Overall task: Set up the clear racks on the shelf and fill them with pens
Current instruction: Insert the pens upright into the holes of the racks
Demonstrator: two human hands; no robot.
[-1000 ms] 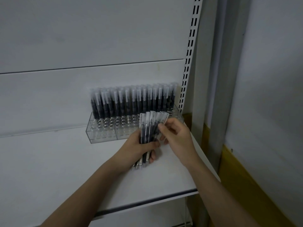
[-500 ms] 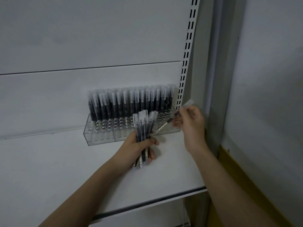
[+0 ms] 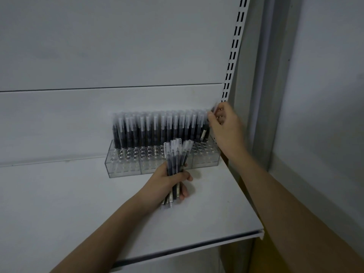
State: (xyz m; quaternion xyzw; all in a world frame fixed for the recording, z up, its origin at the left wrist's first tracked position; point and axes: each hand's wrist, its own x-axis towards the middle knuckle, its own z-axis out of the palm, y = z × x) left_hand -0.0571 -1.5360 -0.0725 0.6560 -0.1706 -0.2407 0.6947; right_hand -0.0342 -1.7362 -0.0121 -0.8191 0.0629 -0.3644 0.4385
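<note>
Nearest, the left hand (image 3: 167,180) grips a fanned bundle of capped black pens (image 3: 175,166) just in front of the clear rack (image 3: 126,168), which stands on the white shelf (image 3: 206,213) against the back panel (image 3: 98,115). Further back, the right hand (image 3: 224,125), which half a second ago held one pen (image 3: 205,133) level over the rack's front holes, now pinches its cap at the right end of the back rows. Judgement: insertion under way there; the front holes stand unfilled.

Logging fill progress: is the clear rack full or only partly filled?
Partly filled: the clear rack has pens along its back, while its front holes stand empty.
</note>
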